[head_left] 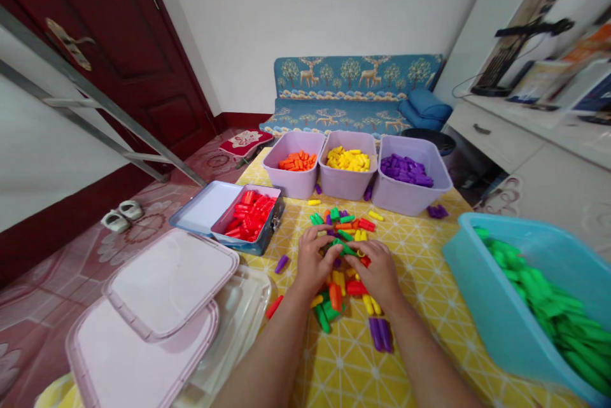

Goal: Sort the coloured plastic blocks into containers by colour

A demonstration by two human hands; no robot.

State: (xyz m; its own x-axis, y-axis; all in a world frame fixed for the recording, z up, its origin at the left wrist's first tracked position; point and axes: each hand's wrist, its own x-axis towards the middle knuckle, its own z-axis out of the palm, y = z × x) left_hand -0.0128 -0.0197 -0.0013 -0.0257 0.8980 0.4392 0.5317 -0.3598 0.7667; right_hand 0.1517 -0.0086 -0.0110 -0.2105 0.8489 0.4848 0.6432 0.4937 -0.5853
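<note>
Left hand: [315,261] half closed, fingers curled downward over the pile; nothing can be firmly said to be gripped.
Right hand: [377,271] likewise half closed, fingertips brought close to those of the left hand.
Held item: a green peg [344,247] is seen under the fingertips of both hands; whether it is gripped cannot be told.
Loose pegs: [337,287] glossy plastic cylinders of mixed colours are scattered around and beneath the hands.
Table surface: a yellow tablecloth [429,281], printed with a white geometric lattice, is spread beneath the pile.
Far edge: three lilac tubs [293,140] with flared rims are set side by side, filled with orange pegs [298,161], yellow pegs [347,160] and purple pegs [405,170].
Left of pile: an open tin box [260,246] is packed with red pegs [248,216].
Right of pile: a tilted teal tub [491,287] is heaped with green pegs [544,293].
Lower left: pale pink lids [167,284] are stacked at the table's edge.
Room: a patterned sofa [353,80] is placed beyond the table, beside a dark red door [128,64]; a white cabinet [491,137] stands to the right, and slippers [121,216] lie on the floor [48,293].
</note>
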